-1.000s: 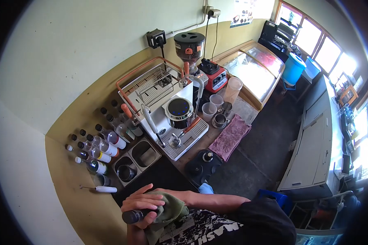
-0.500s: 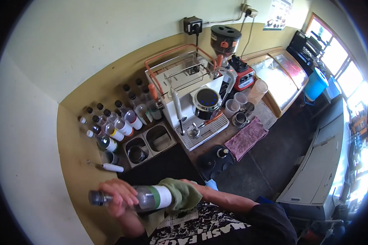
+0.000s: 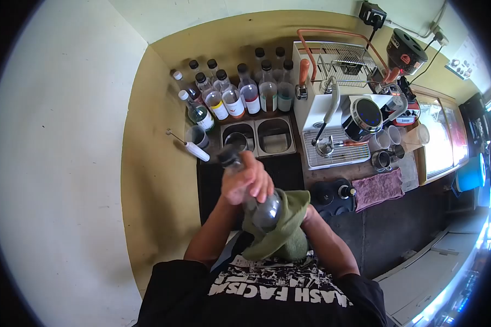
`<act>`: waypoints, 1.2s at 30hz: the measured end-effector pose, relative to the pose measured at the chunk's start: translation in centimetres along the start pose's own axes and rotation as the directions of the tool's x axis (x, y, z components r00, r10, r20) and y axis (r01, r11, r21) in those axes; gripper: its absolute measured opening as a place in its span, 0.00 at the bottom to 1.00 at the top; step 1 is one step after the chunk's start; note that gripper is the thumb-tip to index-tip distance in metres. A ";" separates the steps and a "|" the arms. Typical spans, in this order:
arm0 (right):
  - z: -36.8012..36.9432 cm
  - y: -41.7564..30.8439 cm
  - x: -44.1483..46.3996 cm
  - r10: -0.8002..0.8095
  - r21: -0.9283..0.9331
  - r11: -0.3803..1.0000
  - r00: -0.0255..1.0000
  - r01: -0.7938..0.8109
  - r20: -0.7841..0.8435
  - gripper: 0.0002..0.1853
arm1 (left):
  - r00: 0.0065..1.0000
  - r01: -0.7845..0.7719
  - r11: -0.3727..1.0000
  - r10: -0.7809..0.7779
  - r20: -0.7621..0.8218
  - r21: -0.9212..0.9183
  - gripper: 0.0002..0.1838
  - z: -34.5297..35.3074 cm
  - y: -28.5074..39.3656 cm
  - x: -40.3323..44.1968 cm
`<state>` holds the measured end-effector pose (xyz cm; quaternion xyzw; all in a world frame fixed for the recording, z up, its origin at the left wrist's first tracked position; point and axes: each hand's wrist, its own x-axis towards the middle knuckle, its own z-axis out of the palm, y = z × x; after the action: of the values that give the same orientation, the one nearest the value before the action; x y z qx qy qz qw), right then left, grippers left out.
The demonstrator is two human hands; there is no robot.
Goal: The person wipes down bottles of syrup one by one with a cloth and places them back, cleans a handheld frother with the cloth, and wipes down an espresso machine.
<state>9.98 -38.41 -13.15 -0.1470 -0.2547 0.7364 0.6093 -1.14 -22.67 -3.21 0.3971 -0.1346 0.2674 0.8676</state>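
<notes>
A clear bottle (image 3: 267, 211) with a dark cap is held tilted in front of my chest. My left hand (image 3: 246, 184) is closed around its neck and shoulder. A green cloth (image 3: 287, 231) wraps the bottle's lower end. My right hand (image 3: 307, 215) presses that cloth against the bottle, with most of its fingers hidden beneath the folds. Under the bottle lies a black mat (image 3: 278, 169) at the counter's front. The bottle's label is covered from view by the cloth.
Several capped syrup bottles (image 3: 232, 101) line the wall behind two steel inset pans (image 3: 274, 136). A milk frother (image 3: 197, 151) rests at the left. To the right stand a white espresso machine (image 3: 319, 111), a black tamping stand (image 3: 333, 197) and a purple cloth (image 3: 379, 189).
My view has swung to the left. The bottle has turned from lying nearly level to a steeper tilt, and the cloth now covers its labelled lower part.
</notes>
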 end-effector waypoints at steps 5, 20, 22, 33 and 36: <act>0.5 -1.4 1.8 0.087 -0.261 0.956 0.977 -0.137 -0.193 0.34 | 0.966 0.125 0.976 -0.078 -0.245 0.181 0.08 -0.3 1.6 0.8; -2.0 0.0 -0.2 -0.352 -0.547 0.836 0.814 0.051 -0.463 0.39 | 0.723 -0.087 0.882 0.376 -0.580 0.464 0.10 -2.1 6.8 2.5; -2.7 -0.2 -0.6 -0.277 -0.169 0.960 0.830 0.222 -0.485 0.36 | 0.732 -0.134 0.904 0.366 -0.574 0.406 0.11 -2.7 7.6 1.8; 1.0 -7.3 -0.8 -0.583 -0.529 0.786 0.666 0.320 -0.465 0.19 | 0.931 0.353 0.383 -0.233 -0.281 0.853 0.11 0.4 4.1 0.0; 3.1 -7.2 0.2 -0.468 -0.836 0.536 0.864 0.114 -0.183 0.21 | 0.950 0.221 0.254 -0.273 -0.149 0.942 0.09 0.2 2.5 -0.1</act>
<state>14.26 -37.92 -6.62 -0.5014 -0.4543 0.3815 0.6298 -2.63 -21.54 -1.56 0.8535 0.0940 0.1470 0.4911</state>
